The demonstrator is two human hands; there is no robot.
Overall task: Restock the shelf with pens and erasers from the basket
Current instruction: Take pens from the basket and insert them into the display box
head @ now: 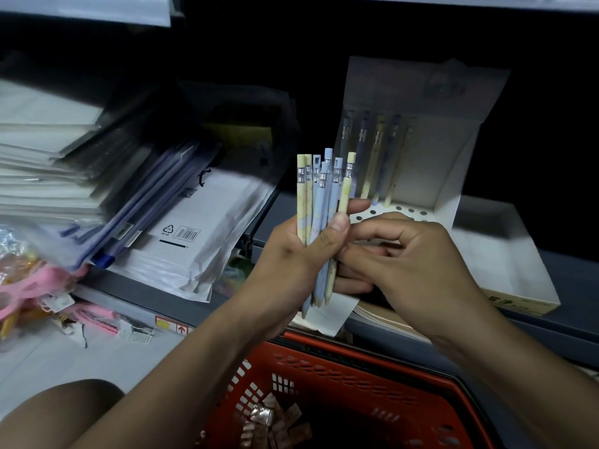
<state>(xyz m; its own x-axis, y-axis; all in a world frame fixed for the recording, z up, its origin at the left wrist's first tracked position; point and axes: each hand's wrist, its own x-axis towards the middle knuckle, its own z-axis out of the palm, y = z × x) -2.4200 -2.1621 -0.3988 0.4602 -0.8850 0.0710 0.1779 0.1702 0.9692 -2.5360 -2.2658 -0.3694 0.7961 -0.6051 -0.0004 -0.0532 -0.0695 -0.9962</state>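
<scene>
My left hand [291, 251] grips a bundle of several pastel blue and yellow pens [321, 202], held upright in front of the shelf. My right hand [411, 270] is curled beside the bundle, its fingers pinching one pen near the bundle's lower half. Behind the hands stands a white pen display box [431, 176] with a perforated base and several pens standing in it. A red basket [340, 367] sits below my arms, with small wrapped erasers [275, 422] at its bottom.
White padded envelopes and clear folders [181, 228] are stacked on the shelf's left. Pink and yellow packaged items [29, 286] lie at the far left. An open white tray [505, 270] sits right of the display box. The grey shelf edge [146, 303] runs across.
</scene>
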